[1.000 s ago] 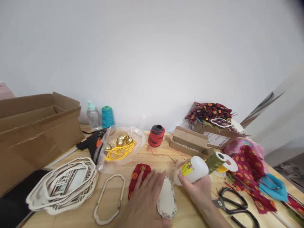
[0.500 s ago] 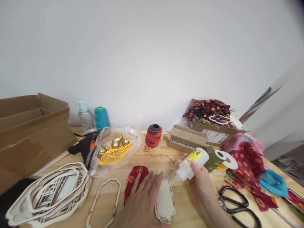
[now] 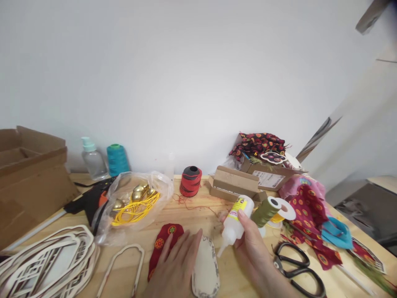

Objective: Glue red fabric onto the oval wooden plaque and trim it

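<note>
My right hand (image 3: 252,250) is wrapped round a white glue bottle (image 3: 235,221) with a yellow label, tilted with its nozzle pointing down and left, just above the upper right edge of a pale oval cut-out (image 3: 205,268). My left hand (image 3: 176,267) lies flat with fingers stretched out, over a red patterned fabric piece (image 3: 161,244) and touching the left edge of the oval cut-out. Both rest on the wooden table (image 3: 198,211).
Black scissors (image 3: 296,271), an olive thread spool (image 3: 265,211), red fabric scraps (image 3: 305,211) and a small carton (image 3: 234,184) lie right. A red spool (image 3: 190,181), a bag of gold bells (image 3: 135,200), a glue gun (image 3: 89,200), wooden frames (image 3: 46,260) and a large box (image 3: 27,178) stand left.
My right hand has tipped the glue bottle from lying sideways to nozzle-down beside the oval cut-out. My view has swung to the right; the left hand has stayed put.
</note>
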Motion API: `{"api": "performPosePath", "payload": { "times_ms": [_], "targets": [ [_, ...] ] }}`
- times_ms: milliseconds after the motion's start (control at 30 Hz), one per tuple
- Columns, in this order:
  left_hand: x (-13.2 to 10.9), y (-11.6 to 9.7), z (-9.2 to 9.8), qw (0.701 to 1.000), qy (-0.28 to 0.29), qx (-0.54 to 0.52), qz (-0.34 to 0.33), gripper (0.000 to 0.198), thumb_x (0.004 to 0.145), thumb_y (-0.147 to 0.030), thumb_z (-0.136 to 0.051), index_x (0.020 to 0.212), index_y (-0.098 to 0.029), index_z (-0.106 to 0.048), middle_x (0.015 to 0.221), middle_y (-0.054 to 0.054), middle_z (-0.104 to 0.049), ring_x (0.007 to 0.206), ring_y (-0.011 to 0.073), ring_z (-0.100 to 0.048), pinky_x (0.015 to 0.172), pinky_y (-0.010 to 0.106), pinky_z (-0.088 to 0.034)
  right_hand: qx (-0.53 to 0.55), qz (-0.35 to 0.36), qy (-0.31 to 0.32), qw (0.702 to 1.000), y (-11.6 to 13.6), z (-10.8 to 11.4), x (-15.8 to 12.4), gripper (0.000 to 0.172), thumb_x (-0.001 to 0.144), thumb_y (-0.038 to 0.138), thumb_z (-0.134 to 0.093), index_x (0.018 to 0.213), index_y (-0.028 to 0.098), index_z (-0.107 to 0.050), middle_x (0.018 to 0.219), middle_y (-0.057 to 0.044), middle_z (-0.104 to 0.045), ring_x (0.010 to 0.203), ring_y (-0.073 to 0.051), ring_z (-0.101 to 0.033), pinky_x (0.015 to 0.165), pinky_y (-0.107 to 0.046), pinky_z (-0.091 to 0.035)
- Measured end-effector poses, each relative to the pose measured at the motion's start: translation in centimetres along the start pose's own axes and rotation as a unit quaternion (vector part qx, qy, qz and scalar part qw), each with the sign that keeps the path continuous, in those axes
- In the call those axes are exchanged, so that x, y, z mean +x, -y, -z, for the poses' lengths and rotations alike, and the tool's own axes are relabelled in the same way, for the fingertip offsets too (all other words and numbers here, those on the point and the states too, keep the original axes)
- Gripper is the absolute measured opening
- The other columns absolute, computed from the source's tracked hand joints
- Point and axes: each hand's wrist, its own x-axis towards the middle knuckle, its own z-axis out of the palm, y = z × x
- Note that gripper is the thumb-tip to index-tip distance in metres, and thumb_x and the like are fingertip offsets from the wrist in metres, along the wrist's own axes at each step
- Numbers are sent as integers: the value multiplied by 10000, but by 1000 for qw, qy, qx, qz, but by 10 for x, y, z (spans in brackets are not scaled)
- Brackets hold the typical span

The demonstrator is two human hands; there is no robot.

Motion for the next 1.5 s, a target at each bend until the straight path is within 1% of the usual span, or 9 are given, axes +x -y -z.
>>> {"api": "performPosePath", "payload": {
  "times_ms": [200, 467, 667, 767, 867, 1067, 1233, 1367, 1500],
  "targets": [
    [1, -4, 2, 1000, 5, 12, 4, 851, 641, -480, -608, 1335, -132, -259, 1386, 149, -273, 1258, 338, -257, 1010, 542, -190, -207, 123, -11, 970, 5, 9, 3, 340, 633, 459, -678, 675, 125, -629, 616, -61, -666, 543, -184, -600, 504, -272, -473],
    [-4, 0, -5, 999, -41, -12, -12, 871, 628, -502, -604, 1349, -177, -238, 1400, 118, -280, 1241, 372, -278, 996, 561, -202, -260, 167, -50, 950, 11, 5, -2, 254, 606, 368, -709, 665, 140, -616, 610, -42, -664, 538, -183, -591, 497, -273, -472],
    [-6, -12, 8, 999, 6, -29, 26, 848, 622, -369, -619, 1351, -166, -234, 1416, 110, -232, 1277, 330, -217, 1015, 523, -186, -310, 217, -51, 924, 13, -6, -12, 185, 569, 309, -716, 638, 156, -636, 607, -49, -672, 551, -207, -606, 513, -294, -492],
    [-6, -15, 11, 998, 15, -34, 47, 856, 604, -312, -627, 1347, -145, -237, 1420, 114, -224, 1283, 318, -205, 1019, 513, -189, -363, 255, -23, 896, 14, -9, -16, 115, 591, 263, -689, 620, 166, -634, 584, -35, -665, 527, -202, -609, 505, -286, -496],
    [-6, -12, 8, 999, 16, -34, 40, 871, 607, -320, -627, 1352, -135, -215, 1422, 128, -206, 1286, 317, -196, 1020, 518, -183, -391, 251, 18, 885, 13, -6, -15, 114, 594, 239, -691, 661, 164, -637, 620, -36, -675, 543, -201, -619, 505, -275, -502],
    [-7, -7, 1, 999, -6, -42, 4, 872, 623, -360, -633, 1357, -149, -212, 1419, 129, -222, 1280, 335, -200, 1013, 552, -171, -432, 292, 13, 853, 5, 0, -12, 181, 566, 274, -721, 684, 173, -629, 641, -38, -674, 572, -209, -614, 533, -290, -496],
    [-7, -10, 4, 999, -2, -40, 20, 884, 597, -351, -650, 1352, -157, -234, 1422, 114, -223, 1280, 335, -202, 1021, 544, -163, -475, 270, 49, 836, 3, 2, -9, 187, 590, 314, -710, 690, 175, -634, 638, -39, -673, 620, -227, -621, 569, -311, -501],
    [-7, -11, 2, 999, -10, -42, 30, 891, 593, -299, -639, 1360, -175, -202, 1426, 97, -217, 1285, 315, -203, 1027, 525, -170, -453, 215, 111, 858, 9, 6, -6, 180, 607, 272, -710, 745, 179, -642, 720, -43, -686, 648, -225, -633, 588, -313, -515],
    [-8, -12, 3, 998, 0, -48, 39, 889, 590, -310, -635, 1358, -179, -208, 1428, 92, -218, 1284, 319, -201, 1023, 524, -181, -428, 182, 142, 874, 13, 8, -5, 245, 574, 244, -741, 788, 181, -640, 758, -39, -696, 697, -238, -642, 647, -343, -522]
  ]
}}
